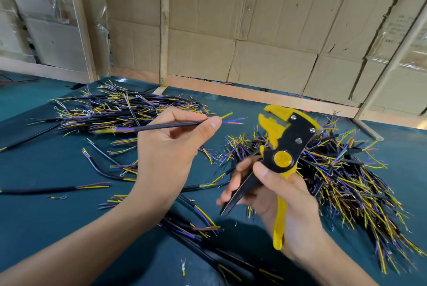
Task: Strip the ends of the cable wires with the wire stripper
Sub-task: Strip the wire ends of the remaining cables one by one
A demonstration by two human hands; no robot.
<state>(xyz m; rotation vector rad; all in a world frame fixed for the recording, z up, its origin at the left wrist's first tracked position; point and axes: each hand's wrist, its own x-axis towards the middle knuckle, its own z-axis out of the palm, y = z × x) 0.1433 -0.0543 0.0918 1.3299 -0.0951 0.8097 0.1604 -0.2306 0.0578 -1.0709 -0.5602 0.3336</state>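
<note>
My left hand [171, 144] pinches a black cable [161, 126] between thumb and fingers, held level above the table. Its yellow, blue and red wire ends [231, 119] stick out to the right, past my thumb. My right hand [277, 195] grips the handles of a yellow and black wire stripper [284, 147]. The stripper's jaws point up and to the left and stand apart. A short gap lies between the wire ends and the jaws.
A pile of cut cables [120, 110] lies at the back left of the teal table [46, 216], and a larger pile [342, 170] lies on the right. Loose cables and ring terminals [183, 265] are scattered near me. Cardboard walls [254, 31] stand behind.
</note>
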